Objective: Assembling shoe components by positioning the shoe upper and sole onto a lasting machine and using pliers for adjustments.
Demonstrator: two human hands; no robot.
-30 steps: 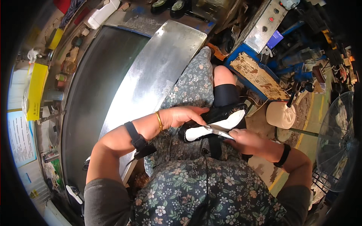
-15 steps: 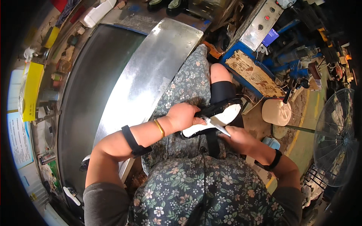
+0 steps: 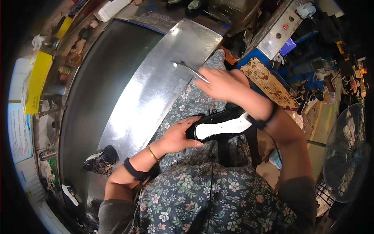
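Observation:
A black shoe upper (image 3: 212, 116) lies bottom up across my lap, with a white insole (image 3: 224, 128) facing me. A couple of small dark marks, perhaps staples, show on the insole. My left hand (image 3: 177, 134) is wrapped round the shoe's left end, thumb on the near side and fingers on the far side. My right hand (image 3: 220, 84) is raised beyond the shoe, closed on a slim silver metal tool (image 3: 191, 71). The tool's far tip is over the shiny metal plate (image 3: 136, 89), apart from the shoe; its exact kind is unclear.
A black conveyor belt (image 3: 93, 78) runs left of the plate. One dark shoe (image 3: 102, 160) rests at the plate's near end, with a white-soled piece (image 3: 70, 195) farther left. To the right are a control box (image 3: 274, 43) and a fan (image 3: 344, 152).
My right hand has lifted the metal tool off the insole and carried it up and left over the plate. My left hand has shifted to the shoe's left end. The view has turned slightly.

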